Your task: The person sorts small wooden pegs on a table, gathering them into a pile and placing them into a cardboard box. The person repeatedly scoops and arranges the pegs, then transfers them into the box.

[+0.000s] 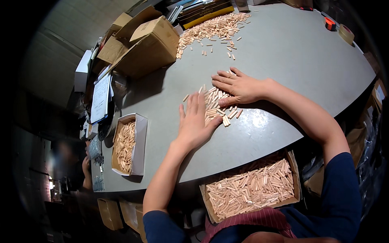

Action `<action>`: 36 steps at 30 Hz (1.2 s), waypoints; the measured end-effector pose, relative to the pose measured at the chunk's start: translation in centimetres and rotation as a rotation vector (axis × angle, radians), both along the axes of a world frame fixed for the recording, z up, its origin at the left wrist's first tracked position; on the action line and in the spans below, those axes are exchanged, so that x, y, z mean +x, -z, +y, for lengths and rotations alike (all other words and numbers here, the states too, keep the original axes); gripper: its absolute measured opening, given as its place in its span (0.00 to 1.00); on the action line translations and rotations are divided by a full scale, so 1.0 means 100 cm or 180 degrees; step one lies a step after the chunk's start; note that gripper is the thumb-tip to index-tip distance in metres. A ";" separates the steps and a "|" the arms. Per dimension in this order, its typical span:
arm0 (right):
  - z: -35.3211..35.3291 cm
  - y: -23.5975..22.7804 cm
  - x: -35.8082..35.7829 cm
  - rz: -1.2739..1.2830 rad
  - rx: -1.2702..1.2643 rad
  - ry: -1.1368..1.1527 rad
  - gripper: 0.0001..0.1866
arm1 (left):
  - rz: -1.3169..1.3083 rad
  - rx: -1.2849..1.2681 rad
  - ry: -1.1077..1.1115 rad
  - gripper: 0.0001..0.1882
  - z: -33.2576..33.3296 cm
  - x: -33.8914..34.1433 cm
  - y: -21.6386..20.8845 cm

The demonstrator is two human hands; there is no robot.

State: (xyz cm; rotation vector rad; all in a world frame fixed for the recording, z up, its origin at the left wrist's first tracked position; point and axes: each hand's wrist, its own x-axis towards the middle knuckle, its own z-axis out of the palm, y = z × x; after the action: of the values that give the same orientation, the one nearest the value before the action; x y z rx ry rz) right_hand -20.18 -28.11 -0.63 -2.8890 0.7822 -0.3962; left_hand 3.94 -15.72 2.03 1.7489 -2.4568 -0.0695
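Head view: left hand (193, 124), right hand (244, 89), both wide; one dowel pile (213, 106) between; two dowel boxes (140, 143)

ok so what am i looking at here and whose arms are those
No machine: these are a person's own arms, seen by a fisheye camera on their head, looking down, so edges bend. Their bare left hand and bare right hand are spread at a pile of short, pale, wooden-looking pegs on the grey table; no firm grip shows. A loose heap of similar pegs lies at the far side, a white-sided open box of them stands at left, and a brown cardboard box of more sits below the near edge.
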 end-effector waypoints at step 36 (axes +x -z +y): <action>-0.015 -0.023 -0.011 -0.1031 0.1031 -0.0026 0.15 | 0.1305 -0.1113 0.0682 0.21 0.006 0.027 -0.021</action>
State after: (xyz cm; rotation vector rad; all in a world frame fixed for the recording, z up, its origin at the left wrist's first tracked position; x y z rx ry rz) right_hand -21.29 -29.63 1.63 -2.4451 0.7041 -0.6495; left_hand 6.65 -15.12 4.10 1.1904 -2.1834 -0.0145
